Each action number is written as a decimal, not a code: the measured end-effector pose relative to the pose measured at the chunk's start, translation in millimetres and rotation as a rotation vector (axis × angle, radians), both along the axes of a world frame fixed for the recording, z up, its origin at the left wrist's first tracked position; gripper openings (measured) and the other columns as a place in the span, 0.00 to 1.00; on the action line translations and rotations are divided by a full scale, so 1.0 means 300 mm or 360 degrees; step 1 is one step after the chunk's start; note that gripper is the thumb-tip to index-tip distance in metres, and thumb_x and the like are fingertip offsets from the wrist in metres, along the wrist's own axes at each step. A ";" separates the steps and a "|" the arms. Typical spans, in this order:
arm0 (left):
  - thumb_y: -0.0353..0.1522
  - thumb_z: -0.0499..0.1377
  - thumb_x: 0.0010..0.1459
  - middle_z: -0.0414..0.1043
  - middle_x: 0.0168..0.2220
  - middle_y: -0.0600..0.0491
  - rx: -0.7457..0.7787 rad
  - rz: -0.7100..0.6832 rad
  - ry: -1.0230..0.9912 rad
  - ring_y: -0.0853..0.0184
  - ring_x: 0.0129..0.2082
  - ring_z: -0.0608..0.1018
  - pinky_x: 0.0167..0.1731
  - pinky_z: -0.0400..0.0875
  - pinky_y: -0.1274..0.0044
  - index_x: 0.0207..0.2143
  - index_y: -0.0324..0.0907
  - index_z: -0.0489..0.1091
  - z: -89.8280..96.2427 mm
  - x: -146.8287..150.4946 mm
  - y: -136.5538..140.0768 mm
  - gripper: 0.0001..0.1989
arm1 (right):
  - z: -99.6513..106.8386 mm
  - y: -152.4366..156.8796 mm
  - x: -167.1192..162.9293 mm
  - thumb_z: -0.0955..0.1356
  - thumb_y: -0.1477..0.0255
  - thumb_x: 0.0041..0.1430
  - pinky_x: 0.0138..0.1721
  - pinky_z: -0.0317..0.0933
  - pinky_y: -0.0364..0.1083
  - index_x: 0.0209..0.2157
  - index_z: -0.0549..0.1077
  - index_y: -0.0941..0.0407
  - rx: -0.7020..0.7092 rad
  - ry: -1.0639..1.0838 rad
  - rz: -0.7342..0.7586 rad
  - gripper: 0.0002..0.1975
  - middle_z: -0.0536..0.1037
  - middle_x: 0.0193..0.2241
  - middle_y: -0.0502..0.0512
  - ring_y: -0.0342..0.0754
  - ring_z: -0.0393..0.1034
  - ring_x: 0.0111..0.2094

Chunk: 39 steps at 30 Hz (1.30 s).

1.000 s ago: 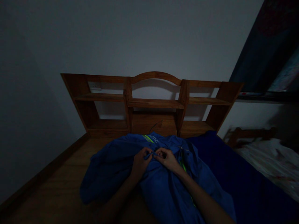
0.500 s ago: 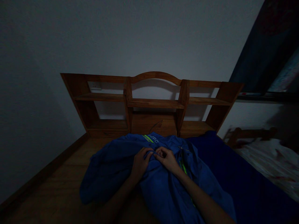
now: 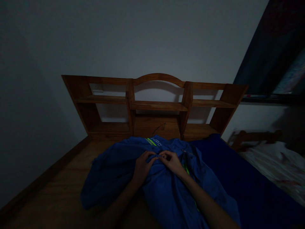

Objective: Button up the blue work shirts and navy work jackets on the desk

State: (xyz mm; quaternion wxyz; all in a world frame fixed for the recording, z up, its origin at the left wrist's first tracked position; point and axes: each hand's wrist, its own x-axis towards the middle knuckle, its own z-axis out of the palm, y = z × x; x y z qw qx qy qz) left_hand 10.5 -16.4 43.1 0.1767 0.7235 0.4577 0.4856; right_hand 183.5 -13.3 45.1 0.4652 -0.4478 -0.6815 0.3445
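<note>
A blue work jacket (image 3: 111, 171) with white lettering and yellow-green strips lies spread in front of me. Near its middle, my left hand (image 3: 145, 163) pinches a fold of the cloth between thumb and fingers. My right hand (image 3: 172, 161) grips the same part from the other side, its fingertips almost meeting those of the left. A small shiny spot, perhaps a snap or button, shows on the cloth between the fingertips. Dim light hides the finer detail there.
Behind the jacket stands a wooden headboard (image 3: 158, 106) with open shelves, against a pale wall (image 3: 152, 38). Bare wooden boards (image 3: 71, 171) lie on the left. A dark blue cloth (image 3: 228, 171) covers the right side. Farther right are whitish bedding (image 3: 276, 159) and a dark curtain (image 3: 264, 47).
Both hands stay at the same place on the jacket, with only slight finger shifts. The small shiny spot between the fingertips now shows more clearly.
</note>
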 end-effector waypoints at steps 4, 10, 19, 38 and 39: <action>0.37 0.59 0.53 0.73 0.35 0.56 0.0002 0.0022 0.0028 0.66 0.37 0.74 0.40 0.67 0.75 0.36 0.46 0.70 0.004 0.001 -0.004 0.08 | -0.002 -0.004 0.002 0.65 0.67 0.54 0.24 0.51 0.39 0.34 0.74 0.57 -0.0023 0.0029 0.0015 0.10 0.65 0.19 0.46 0.39 0.57 0.22; 0.37 0.59 0.53 0.74 0.35 0.57 0.0001 0.0071 0.0029 0.66 0.36 0.74 0.39 0.67 0.76 0.36 0.47 0.71 0.000 0.006 -0.007 0.08 | 0.000 -0.006 0.004 0.65 0.69 0.53 0.24 0.51 0.39 0.34 0.73 0.57 -0.0010 0.0013 -0.0002 0.09 0.65 0.20 0.46 0.39 0.57 0.22; 0.34 0.56 0.55 0.73 0.34 0.57 0.0037 0.0043 0.0033 0.68 0.36 0.74 0.38 0.66 0.77 0.34 0.45 0.70 0.004 0.010 -0.009 0.05 | 0.012 -0.010 -0.003 0.65 0.71 0.53 0.26 0.53 0.39 0.33 0.72 0.57 0.0071 -0.0059 0.0022 0.07 0.67 0.22 0.46 0.40 0.59 0.24; 0.33 0.56 0.55 0.70 0.36 0.52 0.0159 0.0155 -0.0020 0.64 0.40 0.73 0.43 0.66 0.72 0.35 0.44 0.70 0.010 -0.014 0.017 0.05 | 0.083 0.048 0.214 0.62 0.72 0.51 0.46 0.60 0.52 0.36 0.72 0.56 0.0369 -0.0237 -0.0896 0.11 0.75 0.37 0.55 0.52 0.68 0.42; 0.32 0.55 0.55 0.70 0.37 0.52 0.0115 0.0136 -0.0029 0.65 0.40 0.73 0.43 0.66 0.73 0.35 0.44 0.70 0.010 -0.012 0.015 0.06 | 0.086 0.041 0.202 0.63 0.74 0.50 0.48 0.59 0.53 0.38 0.72 0.56 0.0446 -0.0352 -0.0909 0.13 0.74 0.39 0.56 0.53 0.66 0.44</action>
